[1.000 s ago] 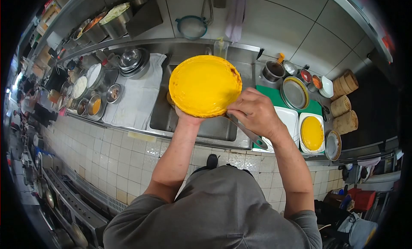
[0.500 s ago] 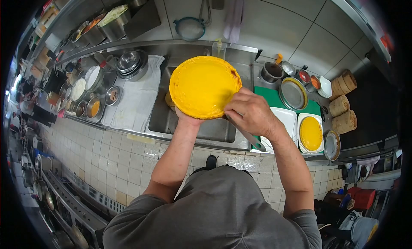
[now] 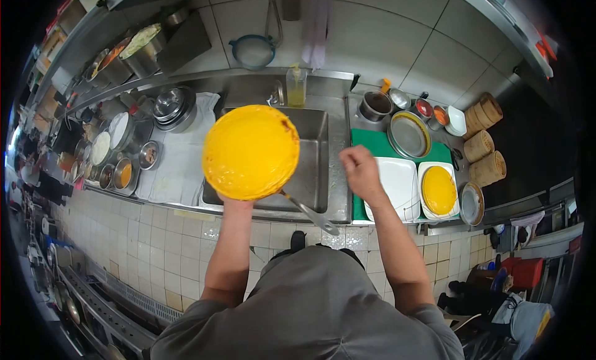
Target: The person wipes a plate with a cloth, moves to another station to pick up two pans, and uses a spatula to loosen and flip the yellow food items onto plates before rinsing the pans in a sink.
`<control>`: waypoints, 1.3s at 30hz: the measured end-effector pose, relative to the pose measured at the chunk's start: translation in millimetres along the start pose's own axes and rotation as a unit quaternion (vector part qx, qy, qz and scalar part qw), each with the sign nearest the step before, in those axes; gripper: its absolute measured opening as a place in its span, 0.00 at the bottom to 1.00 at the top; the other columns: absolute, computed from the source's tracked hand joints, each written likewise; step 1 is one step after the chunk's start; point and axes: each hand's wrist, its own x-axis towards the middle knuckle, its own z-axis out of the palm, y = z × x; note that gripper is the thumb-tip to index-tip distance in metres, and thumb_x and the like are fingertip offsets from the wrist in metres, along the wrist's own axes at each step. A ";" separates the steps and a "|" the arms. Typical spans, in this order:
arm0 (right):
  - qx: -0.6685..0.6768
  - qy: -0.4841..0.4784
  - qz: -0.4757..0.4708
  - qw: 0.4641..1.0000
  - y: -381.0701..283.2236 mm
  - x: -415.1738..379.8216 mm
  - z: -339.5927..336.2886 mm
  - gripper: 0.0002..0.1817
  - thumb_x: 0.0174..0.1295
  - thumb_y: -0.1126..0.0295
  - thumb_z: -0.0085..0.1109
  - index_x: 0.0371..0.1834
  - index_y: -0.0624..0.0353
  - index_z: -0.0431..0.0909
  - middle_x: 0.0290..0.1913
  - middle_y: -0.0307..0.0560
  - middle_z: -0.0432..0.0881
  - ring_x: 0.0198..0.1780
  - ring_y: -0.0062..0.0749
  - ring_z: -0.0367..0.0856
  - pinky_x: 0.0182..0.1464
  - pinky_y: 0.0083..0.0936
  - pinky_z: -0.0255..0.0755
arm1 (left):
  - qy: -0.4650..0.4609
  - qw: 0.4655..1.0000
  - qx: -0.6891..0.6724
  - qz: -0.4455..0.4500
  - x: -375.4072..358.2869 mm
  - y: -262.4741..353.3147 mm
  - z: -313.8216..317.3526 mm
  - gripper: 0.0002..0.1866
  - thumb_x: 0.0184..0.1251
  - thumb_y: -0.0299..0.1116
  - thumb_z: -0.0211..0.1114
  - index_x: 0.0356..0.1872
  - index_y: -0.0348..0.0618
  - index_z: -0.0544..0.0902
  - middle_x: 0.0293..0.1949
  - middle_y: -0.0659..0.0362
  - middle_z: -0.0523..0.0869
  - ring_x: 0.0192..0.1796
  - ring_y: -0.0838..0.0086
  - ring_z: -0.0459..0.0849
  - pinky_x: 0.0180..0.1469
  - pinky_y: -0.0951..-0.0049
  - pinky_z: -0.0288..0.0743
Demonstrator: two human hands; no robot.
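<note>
Yellow egg sheet (image 3: pixel 251 151) propped on left hand (image 3: pixel 238 200) (hidden beneath), right hand (image 3: pixel 359 167) clenched empty, steel sink (image 3: pixel 316 173), tiled kitchen.

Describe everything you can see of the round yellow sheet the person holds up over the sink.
The yellow sheet is a thin, round, glossy disc, bright yellow with a slightly uneven, darker rim. It faces the camera, above the left part of the metal sink. The left hand supports it from below, mostly hidden behind it. A metal handle sticks out from under its lower right edge. The right hand is apart from it.
</note>
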 end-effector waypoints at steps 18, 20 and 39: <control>0.216 0.005 0.126 0.968 29.2 290.3 69.4 0.29 0.61 0.68 0.69 0.66 0.60 0.74 0.52 0.51 0.87 0.46 0.35 0.85 0.51 0.31 0.79 | 0.065 0.982 0.064 0.163 -73.2 103.8 -40.2 0.34 0.77 0.61 0.48 0.73 0.48 0.70 0.70 0.50 0.75 0.70 0.49 0.75 0.69 0.40 0.71; 0.148 0.100 0.079 0.981 13.8 350.1 56.9 0.27 0.62 0.62 0.68 0.63 0.61 0.76 0.48 0.58 0.88 0.48 0.41 0.87 0.50 0.34 0.80 | 0.080 0.978 0.068 0.179 -85.4 111.1 -44.7 0.34 0.77 0.61 0.47 0.73 0.48 0.70 0.70 0.50 0.75 0.70 0.49 0.74 0.69 0.40 0.70; 0.218 -0.240 -0.077 0.943 -70.2 -23.8 120.9 0.41 0.54 0.78 0.74 0.73 0.57 0.66 0.64 0.49 0.76 0.43 0.22 0.78 0.39 0.20 0.77 | 0.050 0.978 0.007 0.201 -25.2 96.4 -32.2 0.35 0.77 0.62 0.46 0.74 0.50 0.69 0.71 0.51 0.75 0.71 0.49 0.72 0.70 0.38 0.68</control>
